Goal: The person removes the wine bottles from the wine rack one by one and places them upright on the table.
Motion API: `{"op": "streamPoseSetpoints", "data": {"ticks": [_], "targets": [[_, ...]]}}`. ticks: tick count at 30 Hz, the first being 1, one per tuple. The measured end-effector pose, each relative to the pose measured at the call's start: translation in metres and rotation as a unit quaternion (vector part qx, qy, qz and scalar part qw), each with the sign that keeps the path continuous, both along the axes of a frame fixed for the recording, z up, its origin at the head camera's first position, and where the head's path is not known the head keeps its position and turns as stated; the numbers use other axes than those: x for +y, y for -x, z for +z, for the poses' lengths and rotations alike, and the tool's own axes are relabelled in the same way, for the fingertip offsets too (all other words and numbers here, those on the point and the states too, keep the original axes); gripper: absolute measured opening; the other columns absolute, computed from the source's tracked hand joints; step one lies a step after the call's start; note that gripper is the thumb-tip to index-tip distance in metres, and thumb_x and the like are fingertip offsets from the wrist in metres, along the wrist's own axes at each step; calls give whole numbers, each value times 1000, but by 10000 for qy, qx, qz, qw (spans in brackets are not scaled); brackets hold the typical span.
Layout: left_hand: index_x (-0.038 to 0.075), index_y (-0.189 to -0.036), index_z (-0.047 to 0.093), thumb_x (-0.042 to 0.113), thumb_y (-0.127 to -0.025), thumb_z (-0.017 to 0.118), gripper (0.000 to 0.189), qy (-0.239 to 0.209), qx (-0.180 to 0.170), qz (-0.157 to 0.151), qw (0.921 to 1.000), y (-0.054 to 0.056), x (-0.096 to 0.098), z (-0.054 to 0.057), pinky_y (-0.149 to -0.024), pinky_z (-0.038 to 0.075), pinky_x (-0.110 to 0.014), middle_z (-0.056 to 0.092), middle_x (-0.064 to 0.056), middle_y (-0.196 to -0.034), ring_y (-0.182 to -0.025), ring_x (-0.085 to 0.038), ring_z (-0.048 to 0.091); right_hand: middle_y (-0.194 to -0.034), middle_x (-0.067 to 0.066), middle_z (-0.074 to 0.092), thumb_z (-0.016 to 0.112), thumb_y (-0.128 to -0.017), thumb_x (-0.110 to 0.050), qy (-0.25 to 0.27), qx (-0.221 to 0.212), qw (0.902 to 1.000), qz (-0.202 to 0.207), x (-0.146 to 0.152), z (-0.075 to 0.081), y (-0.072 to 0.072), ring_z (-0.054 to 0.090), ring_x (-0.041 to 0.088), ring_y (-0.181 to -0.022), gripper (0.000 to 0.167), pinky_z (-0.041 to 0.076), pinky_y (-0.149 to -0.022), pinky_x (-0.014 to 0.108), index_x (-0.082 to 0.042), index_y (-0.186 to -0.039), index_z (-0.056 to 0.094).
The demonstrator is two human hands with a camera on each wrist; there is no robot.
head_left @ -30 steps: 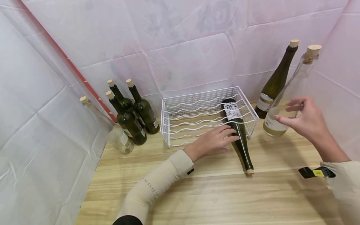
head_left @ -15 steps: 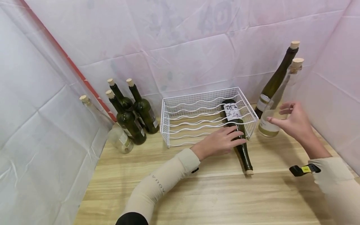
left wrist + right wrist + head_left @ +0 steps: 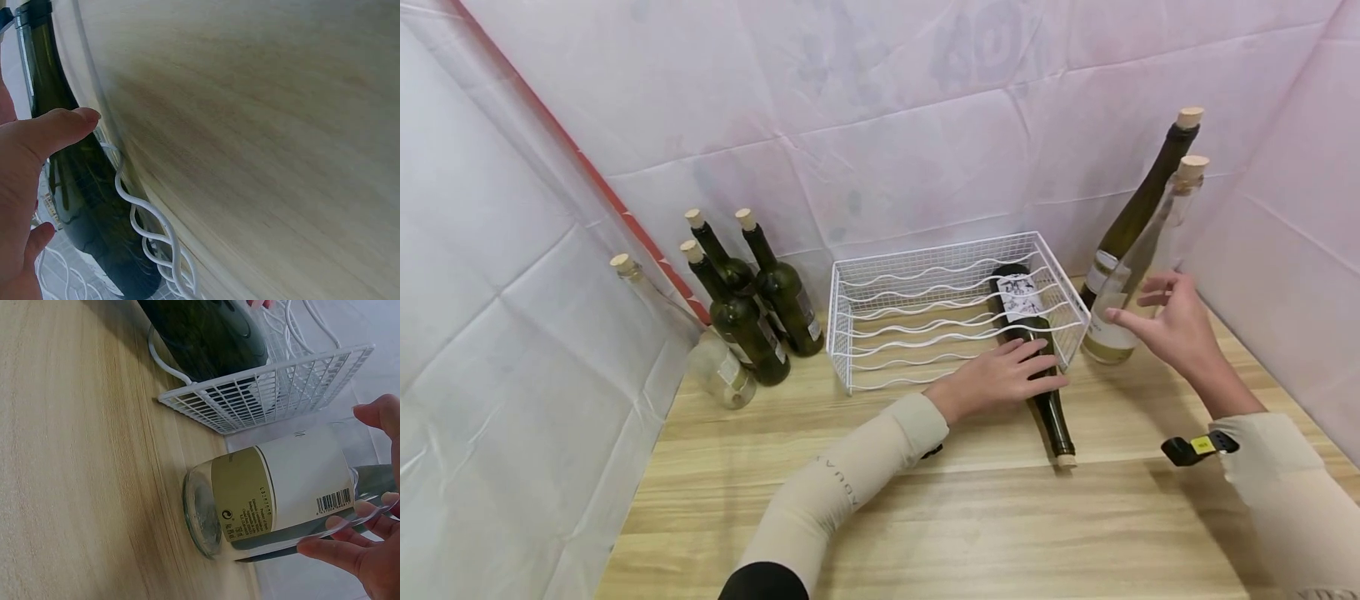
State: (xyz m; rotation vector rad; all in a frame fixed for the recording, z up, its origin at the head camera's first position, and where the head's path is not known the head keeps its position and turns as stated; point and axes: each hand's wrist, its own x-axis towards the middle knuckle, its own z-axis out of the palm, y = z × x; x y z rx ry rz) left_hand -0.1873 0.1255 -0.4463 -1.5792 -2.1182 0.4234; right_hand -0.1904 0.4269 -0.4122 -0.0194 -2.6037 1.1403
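Observation:
In the head view, a dark green wine bottle (image 3: 1051, 408) lies across the right side of a white wire wine rack (image 3: 887, 312), its corked neck sticking out in front. Over its shoulder is my left hand (image 3: 1000, 377), fingers spread; the thumb (image 3: 69, 128) crosses the glass in the left wrist view. Right of the rack, my right hand (image 3: 1172, 325) holds a clear corked bottle (image 3: 1112, 333) around its labelled body. The right wrist view shows its fingers (image 3: 337, 553) curved along the far side, partly seen through the glass. The bottle's base is at the tabletop.
Behind the clear bottle stands a tall green bottle (image 3: 1138, 208) against the sheeted wall (image 3: 917, 125). On the left stand several corked bottles, including a green bottle (image 3: 790, 308) nearest the rack and a clear bottle (image 3: 718, 367). Everything stands on a wooden table (image 3: 985, 517).
My right hand and the clear bottle have moved left and down, closer to the rack. My left hand has shifted slightly right over the lying bottle, which stays in place.

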Motion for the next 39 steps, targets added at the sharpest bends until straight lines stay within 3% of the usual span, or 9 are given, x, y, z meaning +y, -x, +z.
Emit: {"op": "streamPoseSetpoints", "data": {"ticks": [7,13,18,21,33,39], "targets": [[33,-157,44,24,-106,51,52,144,-150,46,9998,6,7,-4,-128,33,-44,45,2,-164,-156,-26,37,-135,23,48,81,-89,-36,56,-64,9999,-76,1,-3,5,43,-10,-93,85,41,-60,5,2,-146,32],[31,-156,46,20,-109,47,48,105,7,40,9999,10,10,-6,-124,40,-49,48,1,-162,-154,-27,41,-138,26,48,81,-89,-38,76,-123,9999,-38,1,-3,7,48,3,-99,89,43,-60,7,3,-149,29],[33,-156,46,14,-111,39,49,108,-50,141,9998,10,11,-6,-123,41,-51,47,1,-162,-155,-27,39,-139,34,45,79,-91,-38,82,-261,9996,104,0,0,8,59,36,-110,93,41,-59,7,8,-150,24],[32,-156,45,12,-112,37,50,132,-39,156,9998,12,12,-8,-123,41,-52,47,1,-162,-155,-27,38,-140,38,42,78,-91,-38,89,-310,9992,216,1,1,8,52,57,-120,94,38,-60,7,10,-151,21],[35,-159,39,7,-111,34,56,362,115,322,9988,14,21,-11,-124,39,-53,40,1,-167,-158,-27,34,-139,39,41,78,-92,-37,41,-321,9991,279,3,1,9,52,60,-120,96,39,-60,8,10,-151,20],[38,-159,36,11,-112,28,55,751,495,479,9948,10,24,-8,-122,41,-53,37,3,-168,-159,-27,32,-139,39,42,78,-92,-38,24,-318,9991,270,2,0,9,52,60,-121,96,39,-60,9,10,-151,21]]}}
